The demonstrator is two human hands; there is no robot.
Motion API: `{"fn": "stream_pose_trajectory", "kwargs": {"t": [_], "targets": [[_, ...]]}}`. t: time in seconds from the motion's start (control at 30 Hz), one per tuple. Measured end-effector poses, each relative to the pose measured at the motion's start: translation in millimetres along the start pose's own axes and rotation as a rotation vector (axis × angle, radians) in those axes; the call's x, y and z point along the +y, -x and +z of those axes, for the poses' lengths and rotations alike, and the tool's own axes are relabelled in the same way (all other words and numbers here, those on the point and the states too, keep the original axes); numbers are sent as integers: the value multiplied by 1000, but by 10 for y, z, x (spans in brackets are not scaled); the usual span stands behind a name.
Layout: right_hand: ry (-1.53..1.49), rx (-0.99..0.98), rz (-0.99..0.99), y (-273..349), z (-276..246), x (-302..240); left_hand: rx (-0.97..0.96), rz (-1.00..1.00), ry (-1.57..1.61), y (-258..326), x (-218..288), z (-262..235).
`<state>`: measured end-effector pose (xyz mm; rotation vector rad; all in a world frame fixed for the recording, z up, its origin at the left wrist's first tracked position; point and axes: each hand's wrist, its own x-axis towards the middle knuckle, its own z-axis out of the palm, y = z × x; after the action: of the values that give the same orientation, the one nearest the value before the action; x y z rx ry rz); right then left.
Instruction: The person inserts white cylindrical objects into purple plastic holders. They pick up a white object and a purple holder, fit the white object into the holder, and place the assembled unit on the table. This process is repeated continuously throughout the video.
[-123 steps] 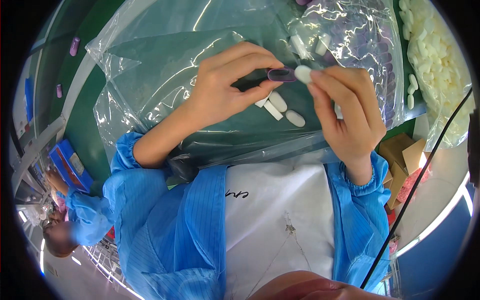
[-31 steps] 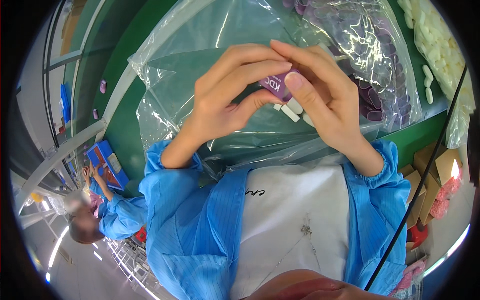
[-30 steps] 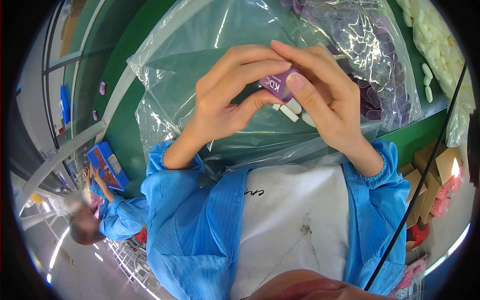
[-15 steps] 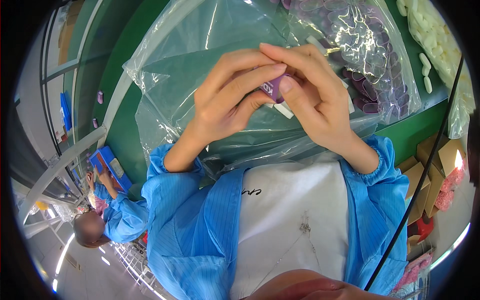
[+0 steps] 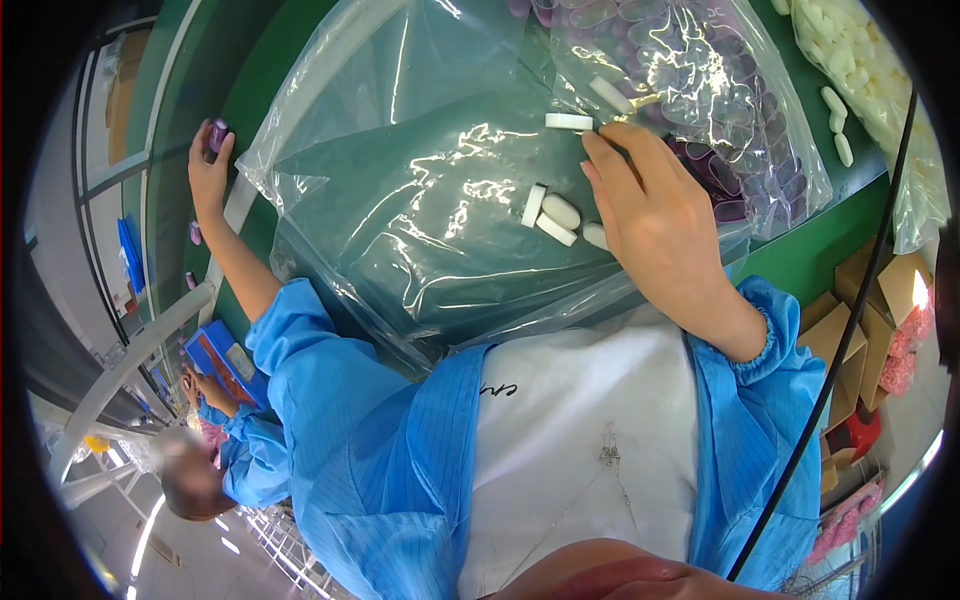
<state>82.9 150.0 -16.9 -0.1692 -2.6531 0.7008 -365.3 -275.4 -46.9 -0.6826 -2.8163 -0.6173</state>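
Green surface (image 5: pixel 265 75), partly overlaid with clear plastic (image 5: pixel 350 170). Far left, a purple case (image 5: pixel 217 133) is gripped by the left hand (image 5: pixel 208 178); at centre, white pieces (image 5: pixel 558 211) are grouped; beyond, a white block (image 5: pixel 569 121) is seen beside the right hand (image 5: pixel 655 205), fingers parted.

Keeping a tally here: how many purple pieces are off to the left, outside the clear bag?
3 clearly visible: one purple piece between the left hand's fingers, a second piece below it in the picture, a third piece lower still. More may be hidden near the co-worker.

Purple piece (image 5: pixel 217 134), apparently partly hidden by the left hand (image 5: pixel 208 178)
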Motion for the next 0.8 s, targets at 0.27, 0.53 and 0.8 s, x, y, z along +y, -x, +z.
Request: {"fn": "stream_pose_trajectory", "kwargs": {"t": [0.27,0.53,0.8], "targets": [[103,-40,-126,-219,200,40,-176,579,339,1009,3577,261],[-158,-64,-7,-77,125,106,76,555,3,861,4020,868],[-324,72,-5,-64,160,105,39,485,364,687,3976,1074]]}}
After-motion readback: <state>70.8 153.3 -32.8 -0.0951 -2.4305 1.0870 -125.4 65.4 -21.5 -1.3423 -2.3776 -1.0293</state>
